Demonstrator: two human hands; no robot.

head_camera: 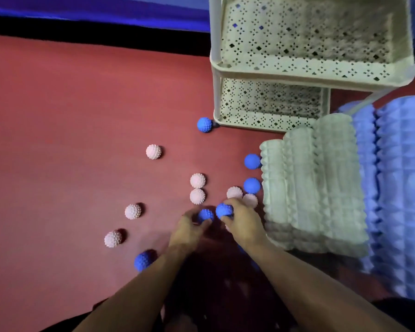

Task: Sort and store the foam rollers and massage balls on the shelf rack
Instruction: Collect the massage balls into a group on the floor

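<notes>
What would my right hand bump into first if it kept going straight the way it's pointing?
Probably the pink ball just beyond its fingers. The right hand already grips a blue ball and points up and slightly left; that pink ball lies right ahead, though depth is hard to judge.

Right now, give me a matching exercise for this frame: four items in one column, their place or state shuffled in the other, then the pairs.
Items:
1. left hand
2. right hand
3. lone blue ball
4. cream foam rollers

Places or states:
A. lying side by side on the floor, right of the balls
B. beside the shelf rack's lower corner
C. gripping the blue ball nearer the rollers
D. gripping the blue ball farther from the rollers

Pairs: 1-D, 2-C, 3-B, 4-A
</notes>
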